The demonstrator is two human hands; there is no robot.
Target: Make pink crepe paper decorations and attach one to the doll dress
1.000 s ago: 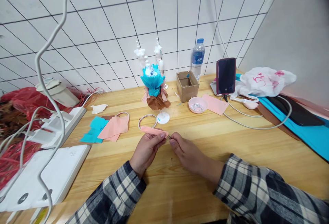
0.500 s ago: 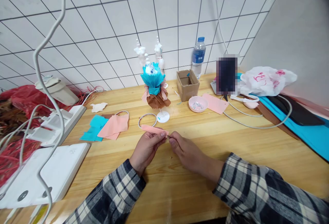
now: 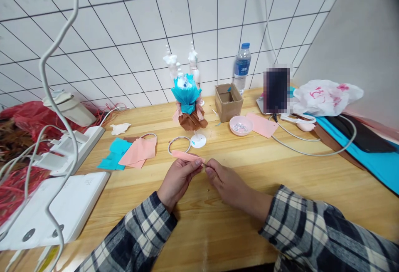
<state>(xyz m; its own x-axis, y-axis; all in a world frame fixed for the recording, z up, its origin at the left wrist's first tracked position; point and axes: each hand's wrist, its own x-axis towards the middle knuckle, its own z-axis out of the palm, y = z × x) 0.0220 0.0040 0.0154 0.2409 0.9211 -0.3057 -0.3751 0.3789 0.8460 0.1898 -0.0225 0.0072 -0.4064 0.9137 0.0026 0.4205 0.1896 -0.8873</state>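
Observation:
My left hand [image 3: 177, 181] is closed on a folded strip of pink crepe paper [image 3: 183, 156], with the thumb pressed on its right end. Close beside it, my right hand [image 3: 226, 184] is pinched on a thin stick-like piece [image 3: 205, 165] that meets that end of the strip. What the piece is, I cannot make out. Just beyond the strip lie a round metal ring [image 3: 170, 142] and a small mannequin [image 3: 187, 106] on a white base [image 3: 199, 141], dressed in blue and brown crepe paper.
Left of my hands lie pink paper pieces [image 3: 141, 151] and blue paper [image 3: 114, 153]. Behind stand a cardboard box [image 3: 229, 107], a pink dish of beads [image 3: 240, 134] and a water bottle [image 3: 242, 68]. A white cable [image 3: 43, 68] hangs at left above a power strip [image 3: 84, 149].
The view has shifted very slightly. Both hands keep the same hold on the pink strip and the thin piece.

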